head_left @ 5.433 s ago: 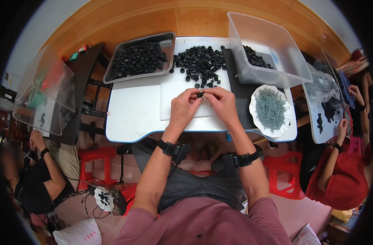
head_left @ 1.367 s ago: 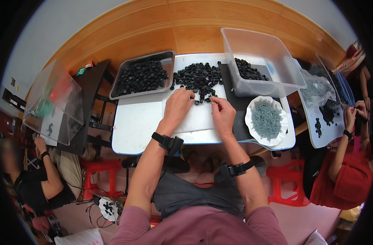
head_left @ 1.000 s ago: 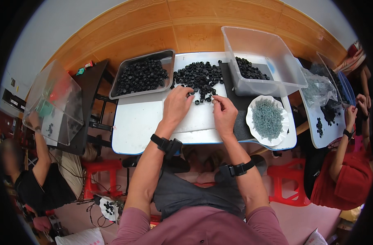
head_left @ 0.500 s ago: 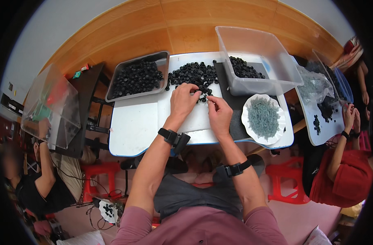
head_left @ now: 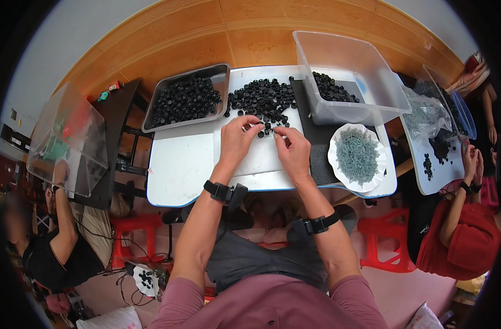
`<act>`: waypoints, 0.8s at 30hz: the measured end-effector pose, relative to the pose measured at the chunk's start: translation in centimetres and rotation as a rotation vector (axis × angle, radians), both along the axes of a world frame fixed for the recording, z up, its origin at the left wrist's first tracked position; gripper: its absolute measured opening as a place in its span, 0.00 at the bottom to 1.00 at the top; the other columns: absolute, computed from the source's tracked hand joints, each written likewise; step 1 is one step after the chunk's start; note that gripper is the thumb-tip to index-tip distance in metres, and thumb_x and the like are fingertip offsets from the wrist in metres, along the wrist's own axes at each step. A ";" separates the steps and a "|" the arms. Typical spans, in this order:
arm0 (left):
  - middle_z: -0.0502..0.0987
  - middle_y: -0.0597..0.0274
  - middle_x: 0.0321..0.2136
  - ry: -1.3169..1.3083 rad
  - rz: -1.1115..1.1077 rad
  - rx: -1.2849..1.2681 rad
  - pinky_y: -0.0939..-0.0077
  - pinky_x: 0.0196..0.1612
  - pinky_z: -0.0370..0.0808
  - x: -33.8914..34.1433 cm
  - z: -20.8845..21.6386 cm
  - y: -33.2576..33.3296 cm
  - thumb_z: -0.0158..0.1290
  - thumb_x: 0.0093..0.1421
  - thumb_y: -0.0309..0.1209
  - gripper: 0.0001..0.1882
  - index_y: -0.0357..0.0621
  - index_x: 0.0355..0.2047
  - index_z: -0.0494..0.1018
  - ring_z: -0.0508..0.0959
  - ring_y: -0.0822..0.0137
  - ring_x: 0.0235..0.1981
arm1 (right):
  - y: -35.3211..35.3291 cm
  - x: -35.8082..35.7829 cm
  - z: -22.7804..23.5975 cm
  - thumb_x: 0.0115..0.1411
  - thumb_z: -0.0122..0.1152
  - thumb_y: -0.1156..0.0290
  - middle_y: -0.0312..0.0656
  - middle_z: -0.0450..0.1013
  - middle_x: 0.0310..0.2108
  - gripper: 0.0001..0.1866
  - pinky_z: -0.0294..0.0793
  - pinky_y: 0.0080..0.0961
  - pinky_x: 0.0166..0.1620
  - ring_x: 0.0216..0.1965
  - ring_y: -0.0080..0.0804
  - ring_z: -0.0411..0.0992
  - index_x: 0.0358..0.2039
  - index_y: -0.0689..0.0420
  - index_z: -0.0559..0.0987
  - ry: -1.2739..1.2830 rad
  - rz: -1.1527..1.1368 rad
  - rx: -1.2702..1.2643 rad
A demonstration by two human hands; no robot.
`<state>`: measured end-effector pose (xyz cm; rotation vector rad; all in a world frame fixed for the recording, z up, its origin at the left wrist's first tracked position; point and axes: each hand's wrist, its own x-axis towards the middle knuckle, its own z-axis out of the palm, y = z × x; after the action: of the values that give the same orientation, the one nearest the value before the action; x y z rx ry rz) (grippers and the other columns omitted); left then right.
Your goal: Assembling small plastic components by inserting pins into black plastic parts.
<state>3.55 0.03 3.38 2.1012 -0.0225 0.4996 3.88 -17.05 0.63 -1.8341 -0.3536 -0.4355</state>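
Note:
My left hand [head_left: 238,143] is at the near edge of a loose pile of small round black caps [head_left: 266,95] on the white table. Its thumb and forefinger are pinched together, and what lies between them is too small to make out. Close by on the right, my right hand [head_left: 294,153] is also in a pinch, its fingertips by a few black caps; its contents cannot be told either. Right of that hand, a white scalloped dish [head_left: 334,159] holds many thin grey-green pieces [head_left: 357,156].
A metal tray [head_left: 223,104] of black caps stands at the left. Behind the dish, a clear plastic bin [head_left: 346,112] with more caps rests partly on a dark mat [head_left: 319,164]. People sit at tables on both sides, near red stools [head_left: 383,233].
The view has shifted slightly. My hands remain close together by the pile, with the fingertips moved a little and both hands still pinched.

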 end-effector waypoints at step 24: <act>0.84 0.60 0.35 0.308 -0.216 -0.720 0.81 0.42 0.79 -2.4 -2.3 0.2 0.63 0.64 0.26 0.10 0.33 0.43 0.82 0.82 0.75 0.36 | 0.0 -0.6 0.5 0.57 0.68 0.78 0.44 0.81 0.38 0.13 0.77 0.28 0.34 0.29 0.35 0.78 0.44 0.59 0.83 -0.016 0.216 -0.065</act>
<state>1.14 0.23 1.07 1.4229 0.0945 0.0271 3.25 -17.06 1.15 -1.8326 -0.5762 -0.2919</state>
